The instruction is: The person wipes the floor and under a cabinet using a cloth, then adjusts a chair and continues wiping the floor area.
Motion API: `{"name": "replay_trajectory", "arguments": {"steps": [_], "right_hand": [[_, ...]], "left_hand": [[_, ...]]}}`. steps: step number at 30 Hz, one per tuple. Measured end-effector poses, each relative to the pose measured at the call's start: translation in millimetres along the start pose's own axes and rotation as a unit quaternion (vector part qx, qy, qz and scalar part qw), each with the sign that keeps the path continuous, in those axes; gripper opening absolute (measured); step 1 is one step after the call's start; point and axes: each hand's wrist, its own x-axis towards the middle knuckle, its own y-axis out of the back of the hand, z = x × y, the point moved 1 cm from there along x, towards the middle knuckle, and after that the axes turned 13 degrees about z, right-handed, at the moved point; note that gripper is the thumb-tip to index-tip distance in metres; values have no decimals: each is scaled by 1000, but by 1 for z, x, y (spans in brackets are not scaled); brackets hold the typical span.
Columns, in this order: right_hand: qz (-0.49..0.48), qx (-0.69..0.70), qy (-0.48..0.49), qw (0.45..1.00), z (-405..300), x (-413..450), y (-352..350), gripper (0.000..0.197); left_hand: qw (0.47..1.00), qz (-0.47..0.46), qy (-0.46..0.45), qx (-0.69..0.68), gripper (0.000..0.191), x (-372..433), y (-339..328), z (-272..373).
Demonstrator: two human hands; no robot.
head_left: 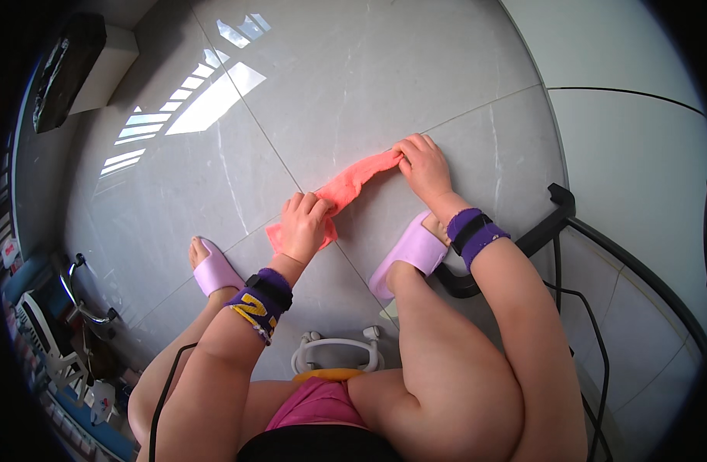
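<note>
A coral-coloured cloth (pixel 353 182) stretches in a loose strip between both hands, above a grey tiled floor (pixel 353 104). My left hand (pixel 304 225) grips its nearer part, and a folded end hangs out below and beside the fingers. The far right end is pinched between the thumb and fingers of my right hand (pixel 424 164). Purple bands with black straps circle both forearms. Pink slippers (pixel 408 251) are on my feet, one on either side of the hands.
Beneath me is a small white-legged stool (pixel 336 346) with a yellow seat. A black metal frame (pixel 538 234) and dark cables stand at the right, beside white panels (pixel 625 138). A chrome handle (pixel 76 289) and assorted items lie at the left. A dark object on a white block is upper left.
</note>
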Motion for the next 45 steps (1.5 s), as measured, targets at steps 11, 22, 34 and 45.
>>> {"name": "replay_trajectory", "arguments": {"steps": [11, 22, 34, 45], "right_hand": [[-67, -16, 91, 993, -15, -34, -9, 32], [-76, -149, 142, 975, 52, 4, 17, 41], [-106, -88, 200, 970, -18, -17, -23, 39], [-94, -180, 151, 967, 69, 8, 24, 45]], "left_hand": [[997, -72, 17, 2, 57, -4, -22, 26], [985, -153, -26, 71, 61, 61, -82, 65], [983, -151, 40, 92, 68, 24, -49, 32], [981, -120, 2, 155, 63, 75, -105, 91]]}}
